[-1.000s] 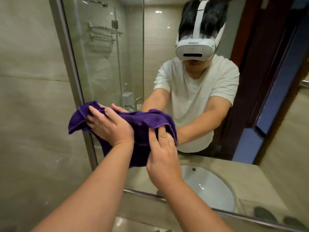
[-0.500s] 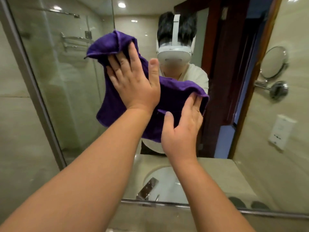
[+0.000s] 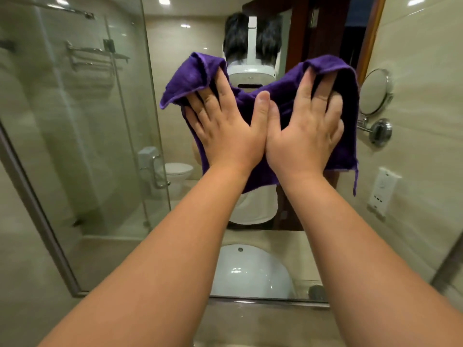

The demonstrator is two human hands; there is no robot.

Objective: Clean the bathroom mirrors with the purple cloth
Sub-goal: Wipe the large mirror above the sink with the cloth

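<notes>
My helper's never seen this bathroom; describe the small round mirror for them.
Find the beige tiled wall right of the wood door frame. There, right of the purple cloth, the round mirror sits on a chrome arm. The socket below is a white rectangle; the mirror is chrome-rimmed and circular.

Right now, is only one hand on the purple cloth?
No, the left hand and right hand both press the purple cloth against the mirror.

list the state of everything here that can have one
cloth, bunched, pressed to the glass under both hands
left hand, open, fingers spread, tips under a fold
right hand, open, fingers spread, tips under a fold
mirror, middle covered by the cloth
shower door, reflected, looks shut
round mirror, untouched, out on its arm
</notes>
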